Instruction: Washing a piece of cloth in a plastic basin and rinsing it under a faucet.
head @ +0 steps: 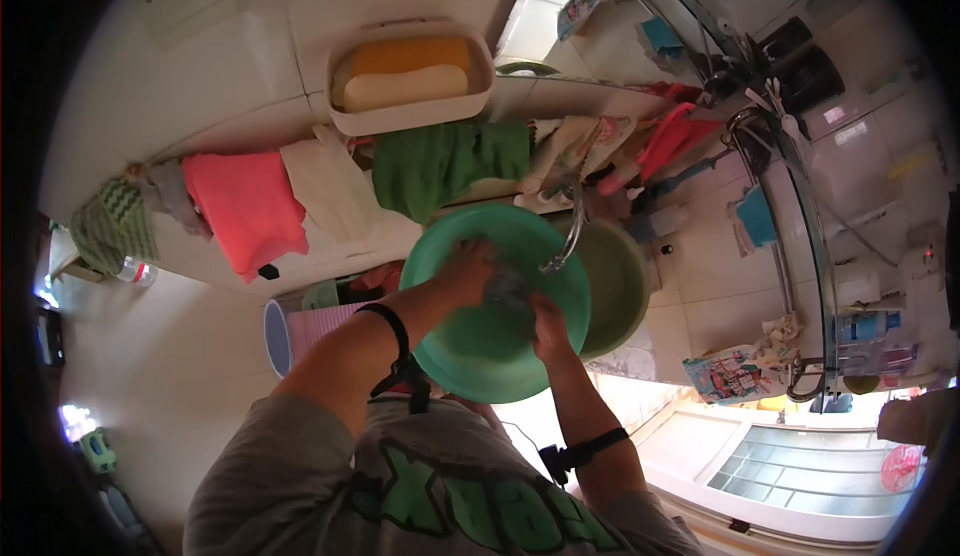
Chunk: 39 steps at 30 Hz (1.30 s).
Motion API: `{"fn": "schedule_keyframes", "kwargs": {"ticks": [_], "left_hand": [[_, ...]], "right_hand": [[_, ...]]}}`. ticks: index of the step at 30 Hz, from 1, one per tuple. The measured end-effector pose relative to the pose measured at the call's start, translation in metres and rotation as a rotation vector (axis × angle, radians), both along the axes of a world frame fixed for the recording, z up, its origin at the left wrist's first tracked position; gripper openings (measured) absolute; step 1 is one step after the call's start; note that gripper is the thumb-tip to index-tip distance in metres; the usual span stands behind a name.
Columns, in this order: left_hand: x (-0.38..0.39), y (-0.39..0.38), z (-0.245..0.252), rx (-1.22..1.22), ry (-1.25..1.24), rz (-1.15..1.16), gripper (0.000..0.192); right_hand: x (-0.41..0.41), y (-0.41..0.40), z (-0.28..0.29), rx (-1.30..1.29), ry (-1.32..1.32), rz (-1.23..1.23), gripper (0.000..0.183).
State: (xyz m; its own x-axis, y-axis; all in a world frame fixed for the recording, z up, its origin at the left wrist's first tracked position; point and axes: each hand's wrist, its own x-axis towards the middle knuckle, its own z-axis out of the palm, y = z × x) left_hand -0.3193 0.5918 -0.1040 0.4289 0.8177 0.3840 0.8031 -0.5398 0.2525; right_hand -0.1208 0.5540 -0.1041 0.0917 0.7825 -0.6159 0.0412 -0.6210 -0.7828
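Note:
A round green plastic basin [480, 368] stands before me under a curved chrome faucet [574, 233]. Blurred by motion, my left hand [471, 269] is inside the basin, beside a greyish thing [511, 289] too smeared to name. My right hand [549, 327] is at the basin's right side, with its fingertips close to that grey thing. Whether either hand grips it cannot be made out. Partly hidden behind the green basin is a second, olive-coloured basin [619, 293].
Pink [244, 207], cream and green cloths [450, 166] hang along the tiled wall. Above them is a white wall box [409, 117] holding an orange and a cream item. A pink ribbed bucket [322, 331] lies left of the basin; a glass shelf [806, 203] runs at right.

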Motion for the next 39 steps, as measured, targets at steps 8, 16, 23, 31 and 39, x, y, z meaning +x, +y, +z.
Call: {"fn": "schedule_keyframes", "kwargs": {"ticks": [8,16,23,31,39], "left_hand": [[0.072,-0.007,-0.004,-0.592,-0.363,-0.086,0.021],[0.014,0.002,-0.012,-0.509,-0.007,0.29,0.029],[0.056,0.01,-0.007,-1.052,-0.687,0.26,0.042],[0.06,0.01,-0.022,-0.769,-0.22,0.218,0.027],[0.035,-0.008,-0.057,-0.047,-0.232,0.494,0.028]], "right_hand": [[0.008,0.035,-0.06,-0.1,0.846,-0.048,0.031],[0.019,-0.003,-0.071,0.1,-0.1,0.079,0.03],[-0.027,0.017,0.0,-0.105,0.698,-0.064,0.054],[-0.033,0.028,-0.039,0.015,0.643,-0.071,0.047],[-0.008,-0.004,-0.046,-0.011,0.414,0.046,0.051]]}}
